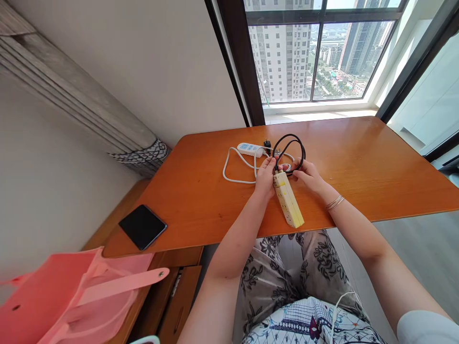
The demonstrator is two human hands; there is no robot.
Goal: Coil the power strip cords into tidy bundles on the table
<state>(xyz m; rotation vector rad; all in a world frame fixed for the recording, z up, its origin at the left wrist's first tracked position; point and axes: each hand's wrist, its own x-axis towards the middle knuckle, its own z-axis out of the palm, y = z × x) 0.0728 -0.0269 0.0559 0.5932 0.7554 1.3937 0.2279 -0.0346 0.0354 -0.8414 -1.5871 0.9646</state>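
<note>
A cream power strip (288, 200) lies at an angle near the front edge of the wooden table. Its black cord (304, 152) is bent into loops just above the strip's far end. My left hand (266, 176) has its fingers closed on the cord where it meets the strip. On the other side, my right hand (307, 176) pinches the lower right of the black loop. Behind my hands sits a white power strip (250, 149), its white cord (225, 172) lying in loose loops. A black plug (267, 144) shows beside it.
The brown table (201, 191) reaches to the window (315, 62). A dark tablet (143, 226) lies at its left front. A pink bag-like item (71, 291) stands at the lower left, by wooden drawers (179, 306). A tied curtain (107, 110) hangs at the left.
</note>
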